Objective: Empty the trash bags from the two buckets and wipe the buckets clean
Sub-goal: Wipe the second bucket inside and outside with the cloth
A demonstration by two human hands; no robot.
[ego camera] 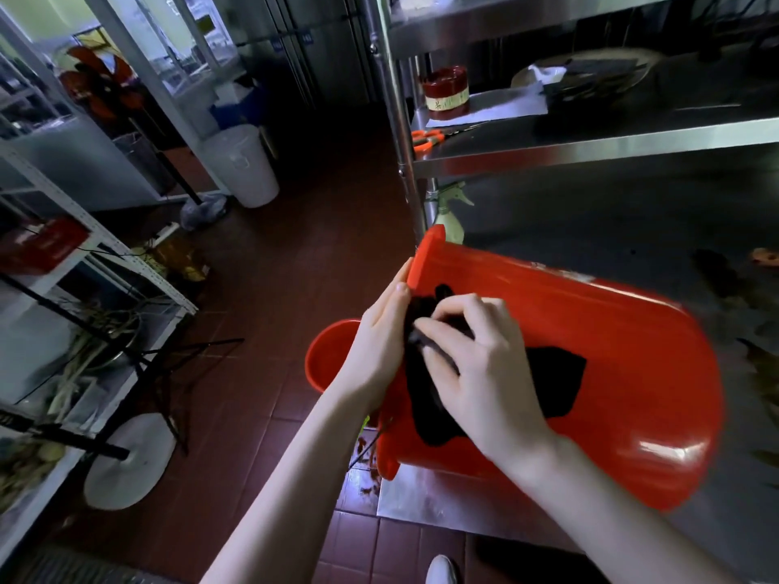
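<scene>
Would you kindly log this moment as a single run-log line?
step: wiping | red bucket: on its side on steel counter | black cloth: on bucket wall | right hand: pinching cloth | left hand: at rim | second bucket: below

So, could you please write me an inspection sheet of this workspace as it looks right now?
Surface: steel table, with dark scraps at its right edge.
Job's things: red bucket lies on its side on the table; black cloth on its wall; second red bucket on the floor.
Clutter: spray bottle, orange scissors, red tin on the shelves.
Hands: left hand steadies the bucket near its rim; right hand grips the cloth.
Cables: black cords below the bucket.
Surroundings: tiled floor, white bin, fan base.
</scene>
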